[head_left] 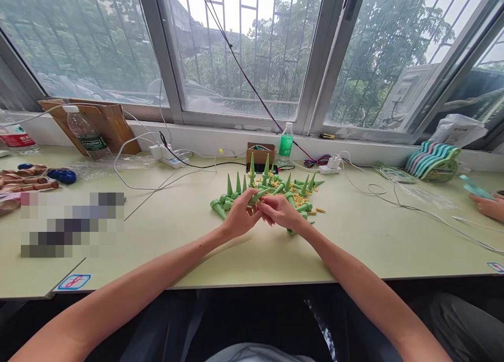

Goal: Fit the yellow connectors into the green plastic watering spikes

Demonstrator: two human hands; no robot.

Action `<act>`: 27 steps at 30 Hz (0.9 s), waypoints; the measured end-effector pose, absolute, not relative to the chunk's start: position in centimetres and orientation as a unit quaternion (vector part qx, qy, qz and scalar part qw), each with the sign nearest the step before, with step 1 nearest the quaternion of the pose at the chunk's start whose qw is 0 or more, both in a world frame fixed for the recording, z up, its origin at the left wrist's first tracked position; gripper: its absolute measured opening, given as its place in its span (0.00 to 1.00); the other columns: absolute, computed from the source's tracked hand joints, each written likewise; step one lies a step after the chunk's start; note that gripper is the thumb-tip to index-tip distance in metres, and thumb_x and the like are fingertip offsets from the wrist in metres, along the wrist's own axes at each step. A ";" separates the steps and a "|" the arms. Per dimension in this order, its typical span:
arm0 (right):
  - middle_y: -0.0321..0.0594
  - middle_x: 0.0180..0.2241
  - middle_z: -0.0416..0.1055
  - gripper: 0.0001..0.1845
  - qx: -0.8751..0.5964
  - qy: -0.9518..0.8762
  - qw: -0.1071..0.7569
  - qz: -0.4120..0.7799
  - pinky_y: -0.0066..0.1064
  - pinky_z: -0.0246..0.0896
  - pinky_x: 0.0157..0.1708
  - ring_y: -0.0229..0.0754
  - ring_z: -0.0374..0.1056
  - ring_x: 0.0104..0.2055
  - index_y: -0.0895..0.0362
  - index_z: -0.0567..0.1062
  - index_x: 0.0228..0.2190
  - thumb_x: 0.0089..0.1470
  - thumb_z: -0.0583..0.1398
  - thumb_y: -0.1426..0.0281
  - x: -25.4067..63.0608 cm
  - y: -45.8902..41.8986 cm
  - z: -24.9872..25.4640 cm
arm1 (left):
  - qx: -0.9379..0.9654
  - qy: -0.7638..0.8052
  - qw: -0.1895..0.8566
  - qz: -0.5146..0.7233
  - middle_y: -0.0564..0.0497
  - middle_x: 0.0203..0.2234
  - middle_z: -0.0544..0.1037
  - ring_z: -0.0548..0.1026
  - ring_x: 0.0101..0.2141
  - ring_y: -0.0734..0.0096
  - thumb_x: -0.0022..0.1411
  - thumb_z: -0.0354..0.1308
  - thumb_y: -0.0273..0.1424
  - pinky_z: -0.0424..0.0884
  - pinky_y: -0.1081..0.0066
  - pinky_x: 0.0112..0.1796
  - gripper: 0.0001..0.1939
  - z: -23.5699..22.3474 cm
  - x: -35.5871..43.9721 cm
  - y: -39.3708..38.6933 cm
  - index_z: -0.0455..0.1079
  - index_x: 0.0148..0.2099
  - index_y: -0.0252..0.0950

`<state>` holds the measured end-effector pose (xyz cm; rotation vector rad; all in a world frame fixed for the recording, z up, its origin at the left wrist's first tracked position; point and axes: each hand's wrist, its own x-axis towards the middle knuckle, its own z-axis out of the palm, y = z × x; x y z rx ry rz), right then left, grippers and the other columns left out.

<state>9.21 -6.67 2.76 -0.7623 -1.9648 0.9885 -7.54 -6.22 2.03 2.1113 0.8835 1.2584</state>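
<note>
Over the table, in front of a pile of green plastic parts, my two hands meet. My left hand (pixel 242 215) is closed around a green plastic cone-shaped spike (pixel 259 195), tilted with its narrow end up to the right. The fingers of my right hand (pixel 281 211) are pinched together at the spike's lower end, touching the left fingertips; what they hold is hidden. Behind and beside the hands lie more green spikes (pixel 218 208), some upright on their caps (pixel 229 185), others on their sides. Small yellow pieces (pixel 301 201) are scattered among them.
Beyond the pile stand a small cardboard box (pixel 260 155) and a green-labelled bottle (pixel 286 141). White cables (pixel 397 202) and power strips (pixel 173 158) lie along the back. Wooden-handled items (pixel 25 181) lie at left; another person's hand (pixel 488 207) is at far right.
</note>
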 end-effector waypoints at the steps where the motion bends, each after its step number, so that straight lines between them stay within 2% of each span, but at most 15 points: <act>1: 0.31 0.18 0.64 0.19 -0.301 -0.775 0.400 0.386 0.24 0.55 0.18 0.31 0.59 0.16 0.58 0.69 0.26 0.62 0.53 0.57 9.2 -6.7 2.8 | 0.781 0.327 0.259 0.464 0.52 0.34 0.70 0.71 0.26 0.78 0.59 0.59 0.31 0.68 0.79 0.23 0.11 2.0 -7.6 -6.2 0.64 0.43 0.36; 7: 0.32 0.17 0.65 0.20 -0.326 -0.772 0.427 0.340 0.25 0.56 0.19 0.32 0.59 0.16 0.57 0.67 0.23 0.62 0.53 0.58 9.1 -6.7 2.7 | 0.792 0.324 0.235 0.461 0.47 0.43 0.68 0.73 0.29 0.77 0.61 0.57 0.33 0.68 0.80 0.22 0.12 2.1 -7.6 -6.1 0.66 0.47 0.37; 12: 0.33 0.17 0.66 0.21 -0.371 -0.756 0.450 0.296 0.25 0.57 0.21 0.32 0.61 0.17 0.57 0.66 0.21 0.62 0.53 0.59 9.2 -6.6 2.6 | 0.789 0.336 0.238 0.456 0.44 0.50 0.66 0.75 0.29 0.77 0.62 0.58 0.37 0.69 0.78 0.21 0.18 2.0 -7.7 -5.8 0.66 0.54 0.40; 18: 0.33 0.18 0.66 0.21 -0.399 -0.737 0.476 0.267 0.26 0.56 0.21 0.32 0.60 0.16 0.57 0.66 0.21 0.63 0.52 0.58 9.3 -6.4 2.5 | 0.776 0.355 0.237 0.465 0.44 0.50 0.66 0.75 0.31 0.76 0.62 0.58 0.38 0.70 0.78 0.22 0.21 1.9 -7.7 -5.6 0.65 0.56 0.40; 21: 0.33 0.18 0.66 0.21 -0.423 -0.730 0.476 0.249 0.26 0.55 0.21 0.33 0.60 0.17 0.57 0.66 0.22 0.62 0.52 0.57 9.3 -6.3 2.6 | 0.748 0.381 0.245 0.485 0.45 0.47 0.68 0.73 0.29 0.77 0.63 0.55 0.40 0.68 0.78 0.21 0.17 2.1 -7.7 -5.5 0.66 0.52 0.38; 24: 0.34 0.19 0.66 0.22 -0.440 -0.733 0.469 0.221 0.26 0.54 0.22 0.33 0.60 0.18 0.57 0.67 0.22 0.62 0.52 0.57 9.4 -6.3 2.7 | 0.708 0.414 0.281 0.499 0.49 0.38 0.71 0.69 0.23 0.80 0.65 0.51 0.42 0.64 0.79 0.19 0.14 2.3 -7.7 -5.4 0.65 0.46 0.38; 27: 0.34 0.18 0.65 0.21 -0.442 -0.742 0.460 0.207 0.26 0.54 0.23 0.34 0.58 0.19 0.57 0.68 0.22 0.62 0.52 0.57 9.5 -6.4 2.8 | 0.669 0.429 0.329 0.509 0.55 0.27 0.70 0.64 0.17 0.82 0.65 0.50 0.44 0.60 0.79 0.17 0.15 2.4 -7.8 -5.2 0.64 0.40 0.38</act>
